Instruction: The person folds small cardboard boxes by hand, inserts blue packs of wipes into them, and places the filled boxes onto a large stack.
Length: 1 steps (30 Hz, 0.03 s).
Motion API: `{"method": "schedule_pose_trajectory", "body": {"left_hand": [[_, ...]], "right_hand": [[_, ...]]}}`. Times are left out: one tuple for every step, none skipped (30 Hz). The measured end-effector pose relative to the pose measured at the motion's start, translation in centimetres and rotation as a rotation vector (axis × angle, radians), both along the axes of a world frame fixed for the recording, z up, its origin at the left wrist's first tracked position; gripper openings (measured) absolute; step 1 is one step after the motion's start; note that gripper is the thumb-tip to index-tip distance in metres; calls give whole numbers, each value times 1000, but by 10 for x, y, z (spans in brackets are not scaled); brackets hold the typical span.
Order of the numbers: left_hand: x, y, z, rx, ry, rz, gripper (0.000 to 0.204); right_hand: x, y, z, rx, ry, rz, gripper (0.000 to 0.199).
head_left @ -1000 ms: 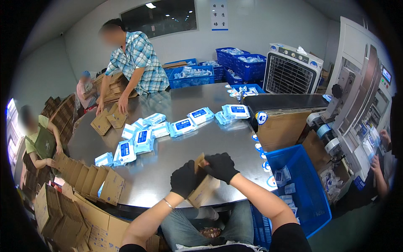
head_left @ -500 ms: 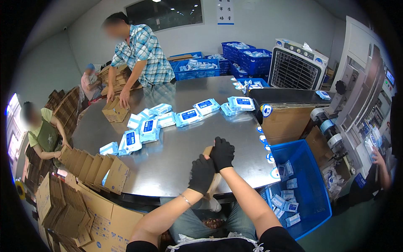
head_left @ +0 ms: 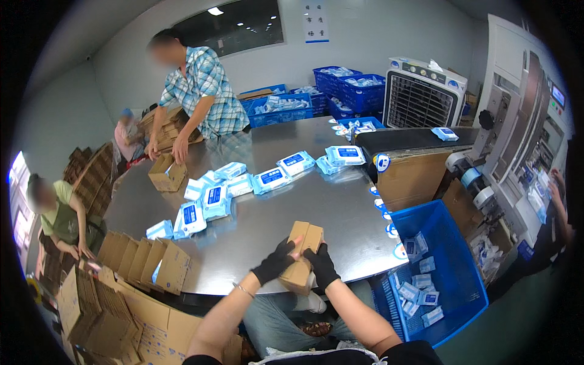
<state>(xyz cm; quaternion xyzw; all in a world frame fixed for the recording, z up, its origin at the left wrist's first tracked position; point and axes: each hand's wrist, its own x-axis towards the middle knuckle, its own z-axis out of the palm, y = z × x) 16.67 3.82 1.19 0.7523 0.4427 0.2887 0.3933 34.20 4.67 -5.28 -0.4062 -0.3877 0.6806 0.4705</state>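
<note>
Both my hands wear black fingerless gloves and grip a small brown cardboard box (head_left: 308, 234) above the table's near edge. My left hand (head_left: 275, 261) presses on its left side, and my right hand (head_left: 321, 265) is closed around its right side. The box's upper flaps look folded together, with a seam between them. Beyond it, several blue-and-white wipes packs (head_left: 216, 202) lie in a loose line across the metal table (head_left: 267, 222). To the left of my hands stands a row of open cardboard boxes (head_left: 173, 267).
Across the table a person in a checked shirt handles an open box (head_left: 167, 173). Another person is at the left. Flat cartons (head_left: 85, 298) lie lower left. A blue crate (head_left: 468, 298) with packs stands at my right, below a conveyor (head_left: 401, 139) carrying one pack (head_left: 445, 134).
My hands have parted from being close together to opposite sides of the box, which now shows its top. The conveyor pack has moved left. The left co-worker's hands have left the box row.
</note>
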Motion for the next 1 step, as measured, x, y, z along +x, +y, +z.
{"method": "schedule_pose_trajectory", "body": {"left_hand": [[5, -2, -18, -22, -28, 164, 67]], "right_hand": [[4, 7, 19, -11, -37, 87, 81]]}}
